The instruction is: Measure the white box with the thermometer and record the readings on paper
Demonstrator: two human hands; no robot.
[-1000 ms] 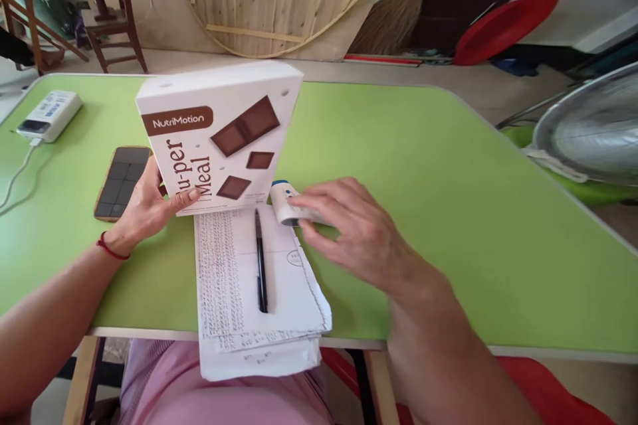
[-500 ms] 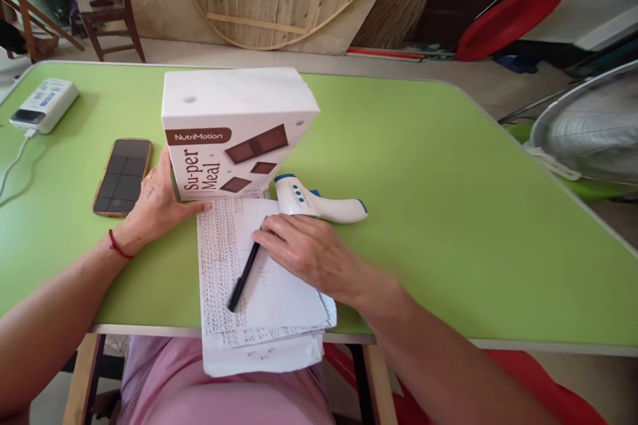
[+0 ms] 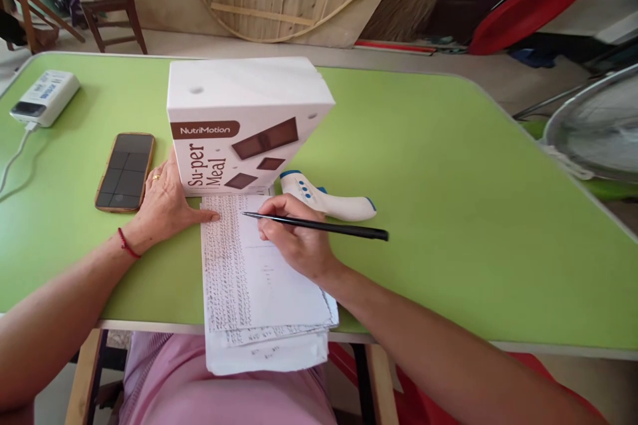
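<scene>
My right hand (image 3: 302, 239) is closed around a black pen (image 3: 349, 230), its tip at the written lines on the upper part of a stack of papers (image 3: 284, 299). Handwriting fills the left side of the top sheet. My left hand (image 3: 167, 204) lies spread, its thumb on the sheet's upper left edge and its fingers along the left side of a white box (image 3: 244, 119) marked "Su-per Meal"; some fingertips are hidden. The box stands upright just beyond the papers. Close behind my right hand lies a white and blue infrared thermometer (image 3: 326, 198).
A smartphone (image 3: 125, 172) lies left of my left hand on the green table (image 3: 423, 212). A white power bank (image 3: 46, 98) with a cable (image 3: 14, 159) sits at the far left. A fan (image 3: 598, 126) stands past the right edge, and a chair (image 3: 109, 3) beyond the far edge.
The pen has swung round in my right hand: its tip now points left at the paper and its back end points right. My left hand stays beside the box.
</scene>
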